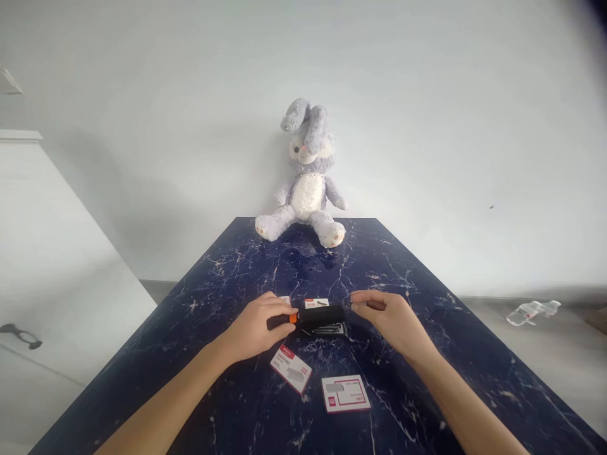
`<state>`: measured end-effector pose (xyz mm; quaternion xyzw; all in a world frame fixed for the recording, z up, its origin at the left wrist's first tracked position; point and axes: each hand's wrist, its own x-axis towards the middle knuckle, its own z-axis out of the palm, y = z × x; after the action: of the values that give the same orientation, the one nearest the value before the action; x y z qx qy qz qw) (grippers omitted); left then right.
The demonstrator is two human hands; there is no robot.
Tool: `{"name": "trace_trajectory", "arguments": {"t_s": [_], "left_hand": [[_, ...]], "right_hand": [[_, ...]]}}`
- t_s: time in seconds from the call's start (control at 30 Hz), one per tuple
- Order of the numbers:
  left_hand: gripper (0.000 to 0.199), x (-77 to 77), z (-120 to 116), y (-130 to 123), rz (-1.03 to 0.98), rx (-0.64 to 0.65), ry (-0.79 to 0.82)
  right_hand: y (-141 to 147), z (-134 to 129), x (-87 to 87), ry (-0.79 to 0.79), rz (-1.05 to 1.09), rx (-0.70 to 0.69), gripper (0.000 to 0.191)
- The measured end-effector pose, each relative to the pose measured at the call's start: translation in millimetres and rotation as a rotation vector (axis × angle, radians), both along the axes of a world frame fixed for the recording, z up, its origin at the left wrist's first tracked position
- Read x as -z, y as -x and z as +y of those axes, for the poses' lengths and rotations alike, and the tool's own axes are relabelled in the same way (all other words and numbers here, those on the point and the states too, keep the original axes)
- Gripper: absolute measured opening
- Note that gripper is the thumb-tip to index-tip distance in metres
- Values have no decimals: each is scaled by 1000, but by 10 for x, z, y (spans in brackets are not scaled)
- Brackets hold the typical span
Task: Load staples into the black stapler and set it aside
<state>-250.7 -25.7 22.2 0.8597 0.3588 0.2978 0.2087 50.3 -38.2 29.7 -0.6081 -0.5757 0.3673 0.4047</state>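
A black stapler [322, 315] lies on the dark blue table, its metal lower part showing along the near side. At its left end sits an orange piece, and the thumb and fingers of my left hand [262, 322] close on that end. My right hand [386, 314] is just off the stapler's right end, thumb and forefinger pinched together. Whatever is between those fingertips is too small to make out. Behind the stapler stands a small white and red box [316, 303], partly hidden. Another box [285, 299] is mostly covered by my left hand.
Nearer to me lie two flat white boxes with red print, one tilted [291, 369] and one to its right [346, 394]. A grey plush rabbit [309, 183] sits at the table's far edge against the wall. A white cabinet [57, 253] stands at left; clear plastic packaging [531, 312] lies beyond the right edge.
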Motion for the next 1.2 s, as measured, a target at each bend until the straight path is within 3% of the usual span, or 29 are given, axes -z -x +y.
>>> {"name": "trace_trajectory", "arguments": {"t_s": [0.2,0.3,0.4,0.57,0.63,0.73,0.8,1.0,1.2], "left_hand": [[17,76,123,88,-46,35,-82],[22,34,135,118,16,122,-127],[23,27,132,127,26,119,-134],[20,78,97,100,29,-30,25],[21,76,80,90,47,-68,79],[22,56,66,81,62,-86,100],[22,45,62,78,66,-88,102],[20,37,51,66,35,-77,90],[20,28,41,58,44,-86,123]], "right_hand": [[-38,-2,38,43,-141,-197,17],[63,-60,23,69,-112,-285,22],[133,-97,0,23,-71,-326,21],[-188,-28,-60,29,-319,-294,17],[-392,16,-106,104,-337,-243,18],[-525,38,-190,71,-266,-84,26],[-456,19,-226,22,-210,-63,29],[-90,-30,-118,-30,-209,-236,17],[-47,-39,-40,22,-234,-308,17]]}}
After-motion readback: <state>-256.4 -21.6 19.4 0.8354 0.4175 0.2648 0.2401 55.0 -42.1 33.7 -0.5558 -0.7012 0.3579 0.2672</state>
